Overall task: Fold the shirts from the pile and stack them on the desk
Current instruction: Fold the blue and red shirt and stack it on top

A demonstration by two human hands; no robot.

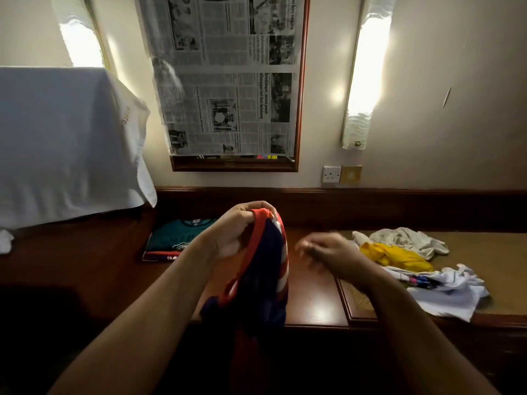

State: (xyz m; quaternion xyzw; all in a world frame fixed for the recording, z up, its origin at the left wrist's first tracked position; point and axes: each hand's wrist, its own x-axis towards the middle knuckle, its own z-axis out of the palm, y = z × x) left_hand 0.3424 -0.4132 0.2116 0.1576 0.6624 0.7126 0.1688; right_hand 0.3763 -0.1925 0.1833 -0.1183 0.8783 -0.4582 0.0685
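The left hand [238,232] had its fingers [258,208] curled round the red collar of a navy and red shirt [262,283], which it held up over the middle of the table [313,295]; the cloth hung down past the near edge. The right hand [328,255] was blurred at about three o'clock of the shirt, apart from it, its fingers loosely bent and grasping nothing.

At ten o'clock of the held shirt lay a stack of folded shirts [174,240], a teal one on top. At three o'clock, beyond the right hand, lay the pile: a crumpled cream shirt [410,240], a yellow shirt [396,255] touching it, and a white printed shirt [447,292] nearest the edge. The right forearm crossed in front of the pile's near corner.

The table was dark polished wood with a raised back rail. A white cloth [65,143] draped something at nine o'clock. On the wall at twelve o'clock a newspaper [228,75] covered a wood-framed mirror [302,81], with a lit wall lamp [365,72] and a socket [331,174] at two o'clock.
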